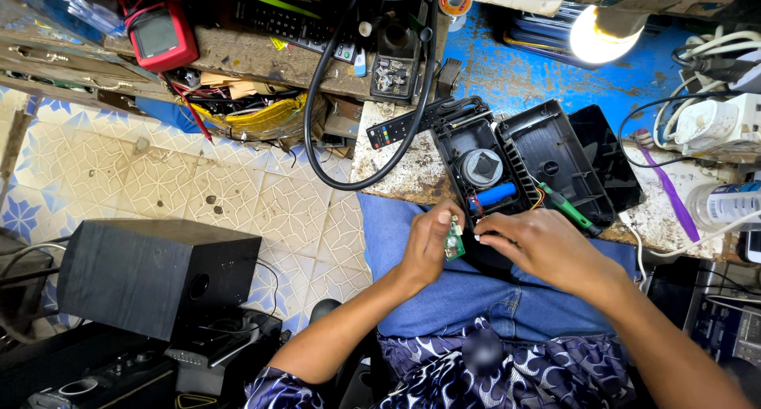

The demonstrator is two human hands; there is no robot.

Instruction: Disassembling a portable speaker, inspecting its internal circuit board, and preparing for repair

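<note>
Left hand (428,242), over the lap, pinches a small green circuit board (453,241) between thumb and fingers, grip closed on it. Right hand (539,246) lies just beside, fingertips touching the board's edge; its grip cannot be told. Beyond, an opened black casing (547,151) rests on the counter (396,167), holding a blue battery (493,196). A green-handled screwdriver (567,208) leans inside.
</note>
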